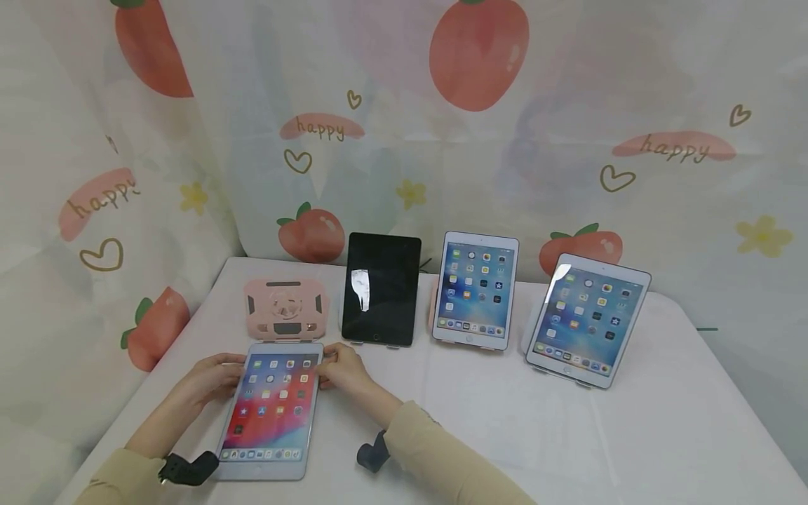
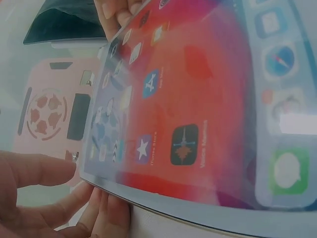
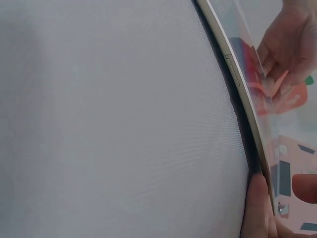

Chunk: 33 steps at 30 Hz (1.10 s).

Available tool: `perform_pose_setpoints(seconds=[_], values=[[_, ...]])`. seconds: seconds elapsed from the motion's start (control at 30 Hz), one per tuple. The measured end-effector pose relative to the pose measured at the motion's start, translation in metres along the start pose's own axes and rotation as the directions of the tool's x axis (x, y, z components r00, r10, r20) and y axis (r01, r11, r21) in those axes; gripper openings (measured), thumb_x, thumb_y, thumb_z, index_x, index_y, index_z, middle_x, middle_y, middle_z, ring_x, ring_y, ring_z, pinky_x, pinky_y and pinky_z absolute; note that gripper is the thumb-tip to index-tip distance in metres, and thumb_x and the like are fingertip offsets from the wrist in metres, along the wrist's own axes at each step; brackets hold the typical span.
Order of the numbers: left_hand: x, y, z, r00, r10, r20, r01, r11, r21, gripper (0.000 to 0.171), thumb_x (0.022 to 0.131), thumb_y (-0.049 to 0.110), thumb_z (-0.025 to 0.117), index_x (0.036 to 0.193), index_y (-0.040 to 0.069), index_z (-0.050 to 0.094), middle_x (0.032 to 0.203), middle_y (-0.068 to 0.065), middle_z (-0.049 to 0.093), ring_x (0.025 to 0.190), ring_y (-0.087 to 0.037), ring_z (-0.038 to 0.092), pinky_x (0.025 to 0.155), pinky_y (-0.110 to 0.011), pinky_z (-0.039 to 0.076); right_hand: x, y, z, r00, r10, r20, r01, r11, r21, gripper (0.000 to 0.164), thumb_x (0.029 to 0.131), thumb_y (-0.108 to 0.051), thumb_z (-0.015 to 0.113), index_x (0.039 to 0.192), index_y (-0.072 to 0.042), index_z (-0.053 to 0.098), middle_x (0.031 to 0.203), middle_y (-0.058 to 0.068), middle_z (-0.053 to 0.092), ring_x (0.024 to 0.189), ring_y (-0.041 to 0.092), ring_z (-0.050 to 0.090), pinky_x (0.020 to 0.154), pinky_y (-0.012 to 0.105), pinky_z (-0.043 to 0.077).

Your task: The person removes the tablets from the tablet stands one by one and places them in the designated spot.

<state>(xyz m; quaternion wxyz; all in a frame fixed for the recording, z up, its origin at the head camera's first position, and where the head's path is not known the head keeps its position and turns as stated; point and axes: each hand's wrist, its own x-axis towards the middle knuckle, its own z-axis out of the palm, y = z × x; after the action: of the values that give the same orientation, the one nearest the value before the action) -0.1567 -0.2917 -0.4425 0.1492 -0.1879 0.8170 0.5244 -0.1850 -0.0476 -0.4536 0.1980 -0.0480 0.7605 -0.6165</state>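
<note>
A white tablet (image 1: 271,414) with a red and blue home screen lies face up near the table's left side. My left hand (image 1: 211,379) is at its upper left edge; in the left wrist view its fingers (image 2: 111,213) reach under the rim and the thumb stays near the corner. With my right hand (image 1: 344,368) I hold the upper right corner, fingers (image 3: 257,198) at the underside and thumb above the screen. Just beyond the tablet's top edge stands a pink tablet stand (image 1: 287,308) with a round cut-out pattern.
To the right of the pink stand, a black tablet (image 1: 381,291) with a dark screen leans upright. Two white tablets, a middle one (image 1: 476,291) and a right one (image 1: 587,322), also lean on stands with lit screens. A fruit-print curtain (image 1: 391,161) hangs behind the white-covered table (image 1: 505,435).
</note>
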Motion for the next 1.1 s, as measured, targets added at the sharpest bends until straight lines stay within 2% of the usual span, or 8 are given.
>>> perform_pose_setpoints(seconds=[0.1,0.2,0.33,0.63,0.93,1.1], values=[[-0.003,0.0,0.001,1.0,0.026,0.005,-0.027,0.998,0.056,0.049,0.094,0.016,0.052,0.133,-0.012,0.041,0.109,-0.026,0.066,0.086,-0.018,0.063,0.078,-0.031,0.052,-0.001,0.0,0.0,1.0,0.009,0.002,-0.009,1.0,-0.009,0.048,0.079,0.001,0.063,0.125,0.009,0.052,0.08,0.009,0.06,0.073,0.028,0.07,0.065,0.027,0.059],[-0.005,0.0,0.002,0.999,0.033,0.007,-0.034,0.995,0.093,0.05,0.095,0.018,0.051,0.135,-0.01,0.04,0.12,-0.031,0.059,0.098,-0.03,0.063,0.089,-0.044,0.05,-0.002,0.001,0.0,1.0,0.007,0.002,-0.007,1.0,-0.024,0.05,0.079,0.001,0.063,0.127,0.009,0.052,0.082,0.009,0.06,0.074,0.027,0.071,0.066,0.026,0.059],[-0.007,-0.002,0.003,0.999,0.044,0.001,-0.043,0.99,0.131,0.05,0.095,0.019,0.051,0.135,-0.009,0.041,0.127,-0.033,0.054,0.108,-0.04,0.059,0.094,-0.052,0.047,-0.004,0.001,0.001,1.0,-0.012,0.007,0.013,0.999,-0.045,0.053,0.08,0.0,0.063,0.13,0.01,0.05,0.088,0.011,0.062,0.077,0.024,0.07,0.068,0.027,0.059],[-0.009,-0.001,0.002,0.999,0.051,0.002,-0.05,0.979,0.199,0.051,0.093,0.018,0.052,0.134,-0.01,0.042,0.125,-0.035,0.053,0.105,-0.04,0.06,0.092,-0.053,0.049,-0.008,-0.001,0.003,0.998,-0.037,0.047,0.042,0.994,-0.106,0.051,0.083,-0.004,0.062,0.132,0.007,0.051,0.086,0.009,0.061,0.073,0.009,0.062,0.068,0.023,0.057],[-0.011,0.0,0.005,0.998,0.064,0.004,-0.063,0.967,0.247,0.049,0.096,0.018,0.048,0.135,-0.011,0.041,0.129,-0.036,0.049,0.112,-0.044,0.056,0.094,-0.053,0.05,-0.01,-0.001,0.003,0.999,-0.027,0.036,0.032,0.992,-0.125,0.049,0.084,-0.004,0.062,0.131,0.007,0.054,0.076,0.002,0.053,0.066,0.006,0.056,0.064,0.019,0.055],[-0.012,0.0,0.005,0.998,0.056,0.003,-0.055,0.967,0.249,0.05,0.097,0.018,0.048,0.136,-0.011,0.04,0.129,-0.036,0.049,0.113,-0.044,0.055,0.095,-0.052,0.05,-0.012,-0.001,0.002,0.999,-0.025,0.033,0.029,0.993,-0.116,0.05,0.083,-0.003,0.063,0.131,0.007,0.053,0.081,0.004,0.056,0.068,0.007,0.056,0.066,0.021,0.056]])
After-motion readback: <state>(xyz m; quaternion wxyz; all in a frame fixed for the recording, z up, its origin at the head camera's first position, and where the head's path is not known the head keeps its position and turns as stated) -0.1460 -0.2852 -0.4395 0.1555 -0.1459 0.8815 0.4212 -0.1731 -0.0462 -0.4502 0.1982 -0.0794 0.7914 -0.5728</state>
